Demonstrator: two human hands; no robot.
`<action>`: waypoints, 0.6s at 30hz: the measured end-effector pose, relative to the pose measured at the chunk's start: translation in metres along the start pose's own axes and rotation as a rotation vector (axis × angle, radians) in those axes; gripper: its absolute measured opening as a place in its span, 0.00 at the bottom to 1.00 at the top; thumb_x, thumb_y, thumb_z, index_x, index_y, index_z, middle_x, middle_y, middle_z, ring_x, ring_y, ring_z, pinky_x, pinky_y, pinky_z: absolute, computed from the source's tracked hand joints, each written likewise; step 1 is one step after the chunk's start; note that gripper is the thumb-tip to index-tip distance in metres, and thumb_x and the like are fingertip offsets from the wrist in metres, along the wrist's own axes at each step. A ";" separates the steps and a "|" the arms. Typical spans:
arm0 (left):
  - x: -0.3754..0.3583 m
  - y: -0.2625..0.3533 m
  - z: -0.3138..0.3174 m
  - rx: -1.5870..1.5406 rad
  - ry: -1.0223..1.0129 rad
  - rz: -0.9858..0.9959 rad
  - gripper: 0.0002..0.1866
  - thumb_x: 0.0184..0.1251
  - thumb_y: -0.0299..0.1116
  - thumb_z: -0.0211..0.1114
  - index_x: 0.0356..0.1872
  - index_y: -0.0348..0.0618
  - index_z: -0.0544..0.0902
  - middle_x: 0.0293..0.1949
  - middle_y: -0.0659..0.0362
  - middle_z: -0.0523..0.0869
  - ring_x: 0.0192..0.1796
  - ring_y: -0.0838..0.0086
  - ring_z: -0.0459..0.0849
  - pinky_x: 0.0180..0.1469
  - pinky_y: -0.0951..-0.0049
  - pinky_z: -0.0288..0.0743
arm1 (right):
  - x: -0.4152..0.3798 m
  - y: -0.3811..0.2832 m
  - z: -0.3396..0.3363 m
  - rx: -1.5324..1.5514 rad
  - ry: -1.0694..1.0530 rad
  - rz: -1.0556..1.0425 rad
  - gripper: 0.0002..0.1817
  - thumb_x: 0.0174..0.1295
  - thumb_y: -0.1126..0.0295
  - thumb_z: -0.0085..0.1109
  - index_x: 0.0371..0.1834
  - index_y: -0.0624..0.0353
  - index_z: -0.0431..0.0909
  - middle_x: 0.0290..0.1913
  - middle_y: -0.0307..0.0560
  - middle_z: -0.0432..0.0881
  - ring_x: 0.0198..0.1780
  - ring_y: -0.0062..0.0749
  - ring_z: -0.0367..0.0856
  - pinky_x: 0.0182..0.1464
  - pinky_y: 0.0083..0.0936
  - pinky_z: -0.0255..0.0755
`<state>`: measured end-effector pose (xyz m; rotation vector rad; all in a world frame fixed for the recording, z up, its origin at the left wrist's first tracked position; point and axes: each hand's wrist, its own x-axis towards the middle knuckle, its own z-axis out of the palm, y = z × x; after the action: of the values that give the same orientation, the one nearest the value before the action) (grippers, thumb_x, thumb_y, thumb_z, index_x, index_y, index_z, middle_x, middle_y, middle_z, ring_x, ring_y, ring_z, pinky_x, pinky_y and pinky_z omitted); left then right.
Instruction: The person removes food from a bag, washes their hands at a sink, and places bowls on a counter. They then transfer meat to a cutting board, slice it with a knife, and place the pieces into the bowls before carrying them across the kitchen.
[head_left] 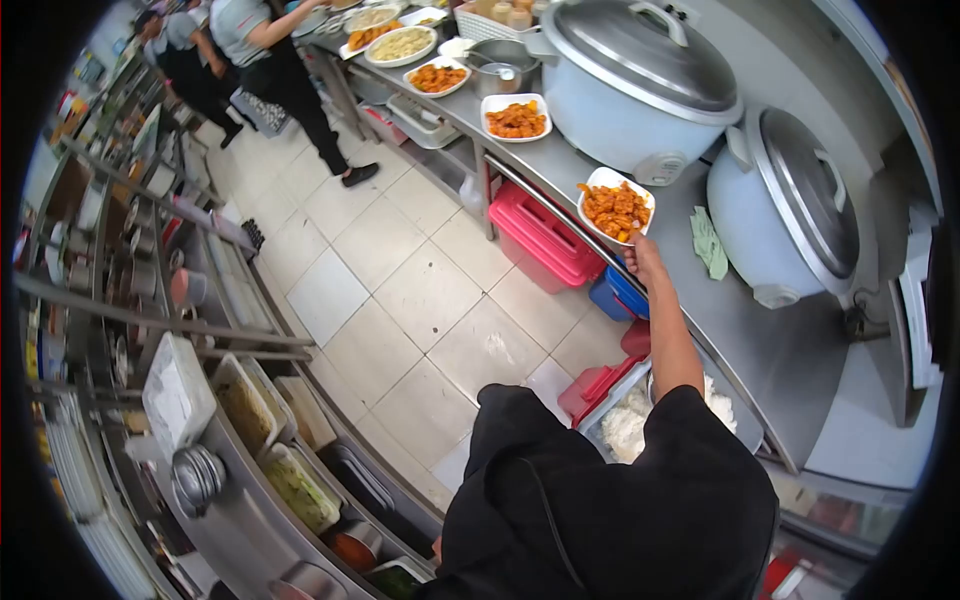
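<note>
My right hand (643,258) is stretched out over the counter's front edge, its fingers closed on the near rim of a square white plate (594,222). Saucy orange pieces of food (615,208) fill that plate, which is close over the steel counter. Another white plate (516,135) of similar orange food sits further along the counter. To the right of the held plate lies a crumpled green cloth (709,243). Only a sliver of my left hand (437,548) shows beside my black clothing, low in the view, with its fingers hidden.
Two large lidded rice cookers (625,120) (775,215) stand on the steel counter (745,320). Below it are a pink lidded bin (545,235) and a tub of white rice (740,440). Food containers (300,490) line the left counter. Two people (265,60) stand on the tiled floor ahead.
</note>
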<state>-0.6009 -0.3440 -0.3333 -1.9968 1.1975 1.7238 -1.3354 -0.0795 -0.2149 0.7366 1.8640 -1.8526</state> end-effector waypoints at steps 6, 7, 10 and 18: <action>-0.031 -0.012 0.006 0.312 -0.167 0.361 0.16 0.64 0.33 0.52 0.42 0.29 0.80 0.39 0.43 0.86 0.40 0.58 0.87 0.33 0.62 0.82 | 0.028 0.019 -0.015 0.328 -0.168 -0.194 0.19 0.62 0.59 0.58 0.52 0.56 0.72 0.43 0.48 0.80 0.39 0.32 0.79 0.35 0.22 0.77; -0.035 -0.014 0.028 -0.087 0.019 0.123 0.15 0.64 0.31 0.53 0.43 0.27 0.79 0.39 0.44 0.85 0.39 0.58 0.87 0.32 0.60 0.83 | 0.005 0.014 -0.003 0.395 -0.128 -0.156 0.24 0.64 0.59 0.56 0.60 0.58 0.69 0.53 0.55 0.78 0.49 0.42 0.80 0.49 0.29 0.79; -0.048 -0.037 0.059 -0.520 0.256 -0.149 0.14 0.66 0.32 0.54 0.45 0.32 0.79 0.41 0.45 0.85 0.37 0.60 0.87 0.35 0.61 0.84 | 0.101 0.035 -0.008 0.227 -0.183 0.009 0.24 0.68 0.56 0.47 0.61 0.60 0.70 0.56 0.64 0.76 0.54 0.43 0.80 0.51 0.37 0.78; -0.129 -0.131 0.130 -0.537 0.252 -0.293 0.23 0.57 0.45 0.59 0.35 0.30 0.85 0.33 0.47 0.87 0.32 0.58 0.87 0.32 0.64 0.85 | -0.097 0.250 0.231 -0.652 -0.797 -0.173 0.16 0.67 0.62 0.48 0.46 0.60 0.81 0.37 0.48 0.82 0.29 0.33 0.76 0.26 0.33 0.70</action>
<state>-0.5961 -0.1229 -0.2928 -2.5998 0.4777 1.8095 -1.1223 -0.3231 -0.3570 -0.3521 1.7980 -1.1950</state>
